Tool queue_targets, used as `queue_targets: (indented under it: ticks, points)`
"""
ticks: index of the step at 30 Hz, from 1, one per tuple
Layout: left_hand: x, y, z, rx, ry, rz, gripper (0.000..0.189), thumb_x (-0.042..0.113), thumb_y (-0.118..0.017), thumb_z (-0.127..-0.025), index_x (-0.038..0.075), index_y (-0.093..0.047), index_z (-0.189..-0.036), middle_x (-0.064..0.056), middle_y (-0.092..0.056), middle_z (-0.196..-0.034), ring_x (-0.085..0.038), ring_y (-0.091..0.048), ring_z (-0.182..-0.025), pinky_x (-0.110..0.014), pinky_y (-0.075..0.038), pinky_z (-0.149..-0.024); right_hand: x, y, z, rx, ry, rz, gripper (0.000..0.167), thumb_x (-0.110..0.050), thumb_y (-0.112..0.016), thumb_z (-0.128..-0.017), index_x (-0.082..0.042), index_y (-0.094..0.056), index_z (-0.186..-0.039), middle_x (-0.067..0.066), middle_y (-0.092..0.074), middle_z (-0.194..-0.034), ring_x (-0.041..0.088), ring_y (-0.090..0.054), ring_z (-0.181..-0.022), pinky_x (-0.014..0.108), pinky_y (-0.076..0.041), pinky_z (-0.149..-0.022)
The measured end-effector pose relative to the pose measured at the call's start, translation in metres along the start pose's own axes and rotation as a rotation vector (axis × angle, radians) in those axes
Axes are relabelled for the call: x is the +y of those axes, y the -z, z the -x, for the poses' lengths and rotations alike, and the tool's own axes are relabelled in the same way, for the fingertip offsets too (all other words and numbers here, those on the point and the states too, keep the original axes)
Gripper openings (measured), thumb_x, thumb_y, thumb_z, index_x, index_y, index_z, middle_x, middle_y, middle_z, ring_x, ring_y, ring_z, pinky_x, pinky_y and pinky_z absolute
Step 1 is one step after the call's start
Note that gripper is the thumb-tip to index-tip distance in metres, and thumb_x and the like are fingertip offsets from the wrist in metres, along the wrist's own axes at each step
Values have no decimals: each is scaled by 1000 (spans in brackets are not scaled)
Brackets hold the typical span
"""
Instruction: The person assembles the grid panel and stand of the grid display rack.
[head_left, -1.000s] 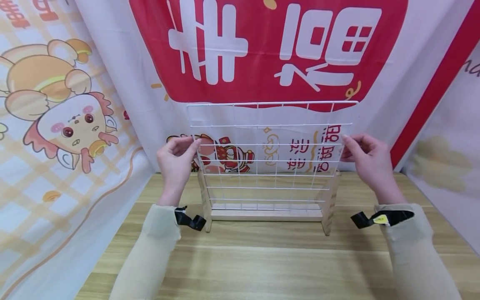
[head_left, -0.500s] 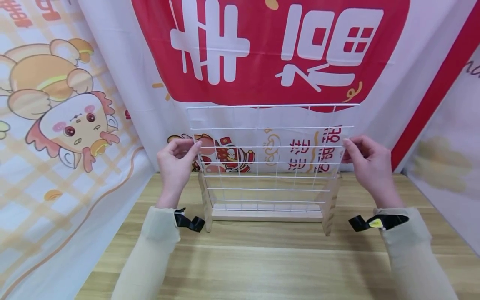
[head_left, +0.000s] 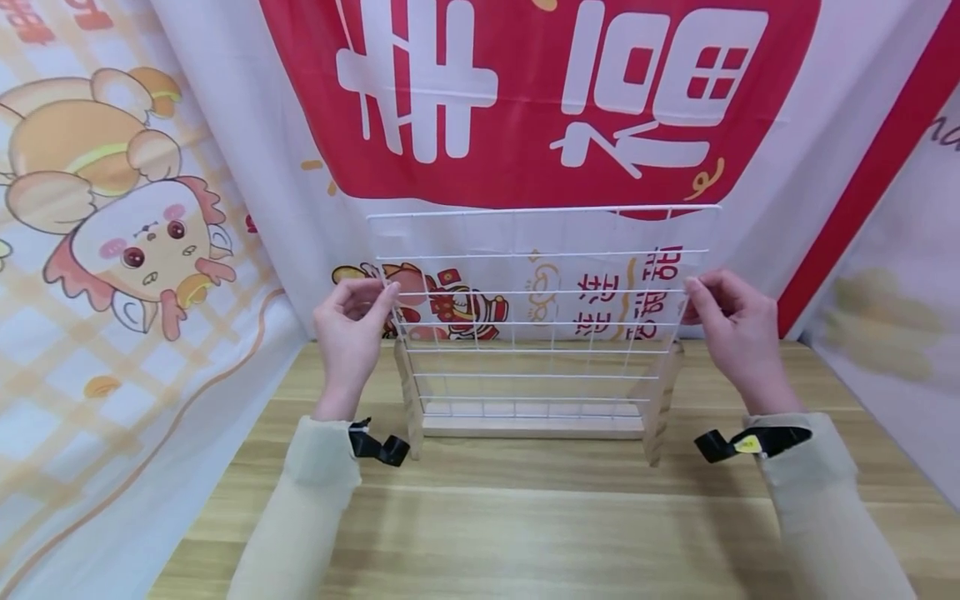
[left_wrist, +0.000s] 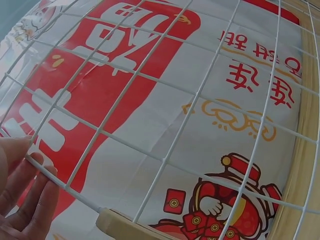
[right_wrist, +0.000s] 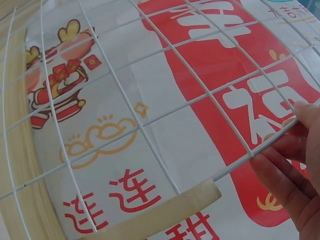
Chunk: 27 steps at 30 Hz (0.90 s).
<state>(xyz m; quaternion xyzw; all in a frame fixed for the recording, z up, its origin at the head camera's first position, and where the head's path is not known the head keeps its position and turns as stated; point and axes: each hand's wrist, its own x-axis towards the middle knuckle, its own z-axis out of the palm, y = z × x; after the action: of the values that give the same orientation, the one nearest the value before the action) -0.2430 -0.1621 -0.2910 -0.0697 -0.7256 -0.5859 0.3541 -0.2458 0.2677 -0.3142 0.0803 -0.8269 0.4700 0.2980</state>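
A white wire grid panel (head_left: 532, 322) stands upright between the two side posts of a wooden stand (head_left: 532, 428). My left hand (head_left: 351, 333) pinches the panel's left edge wire between thumb and fingers, above the left post. On the opposite edge my right hand (head_left: 738, 333) pinches the wire at about the same height. In the left wrist view the fingers (left_wrist: 42, 205) lie behind the edge wire, just above the post's rounded end (left_wrist: 127, 227). The right wrist view has the right post's end (right_wrist: 207, 194) below the fingers, with the edge wire running into it.
The stand rests on a wood-grain table (head_left: 525, 525). Behind it hangs a printed cloth with a red patch (head_left: 525, 125) and white characters. Another cloth with a cartoon animal (head_left: 142, 242) hangs at the left, and a pale cloth (head_left: 892, 292) covers the right side.
Both hands keep their hold on the edge wires. The panel's top edge has tilted slightly, its left corner now a little lower and farther left; the stand stays put.
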Motion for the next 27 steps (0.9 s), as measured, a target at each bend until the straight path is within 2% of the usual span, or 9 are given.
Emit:
queue_targets:
  ticks: [15,21,25,27]
  points:
    - [-2,1,-3,0,30,-18,24,17,-77,-94,-4,-70,-106,-10,-73,-95,-14,-65,-80,-20,-54,-71,3,-2,-6,-44,-5,20,31,-39,-58,-104,-11,-68,-113,10,-66,-96,19,-65,-83,14,-55,-73]
    - [-2,4,0,22,52,-27,25,18,-78,-94,-3,-71,-106,-10,-73,-97,-14,-64,-81,-19,-53,-72,4,-6,-4,-86,-45,10,31,-41,-58,-104,-13,-67,-113,9,-66,-96,20,-64,-84,16,-56,-73]
    - [-1,4,1,19,55,-26,26,18,-77,-94,-4,-70,-107,-11,-73,-97,-15,-64,-81,-20,-54,-72,5,-6,-2,-74,-55,18,32,-41,-58,-103,-13,-67,-113,10,-67,-96,20,-64,-84,16,-56,-72]
    - [-12,4,-3,7,55,-17,29,22,-78,-94,-2,-71,-108,-9,-73,-98,-15,-66,-83,-20,-56,-73,5,-5,-3,-65,-54,20,32,-42,-58,-103,-13,-67,-113,10,-66,-96,19,-64,-83,15,-55,-72]
